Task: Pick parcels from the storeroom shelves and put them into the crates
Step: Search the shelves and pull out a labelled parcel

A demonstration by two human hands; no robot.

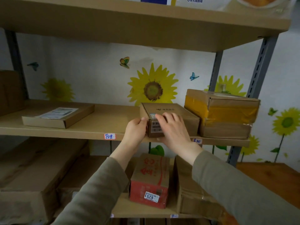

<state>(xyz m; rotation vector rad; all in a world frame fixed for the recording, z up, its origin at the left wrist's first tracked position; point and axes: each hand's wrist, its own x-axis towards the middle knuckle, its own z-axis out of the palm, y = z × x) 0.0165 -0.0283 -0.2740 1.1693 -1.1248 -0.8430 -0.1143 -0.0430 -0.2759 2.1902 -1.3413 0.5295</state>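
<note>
Cardboard parcel [174, 111] apparently within two-handed grip [155, 127]

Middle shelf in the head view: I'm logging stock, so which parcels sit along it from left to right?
Brown carton at the left edge → flat labelled parcel → small brown box, gripped by the left hand and right hand → yellow-taped parcel.

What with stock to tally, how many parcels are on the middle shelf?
4: big box leftmost, flat box, small box in left hand and right hand, yellow-taped box right; maybe another beneath.
</note>
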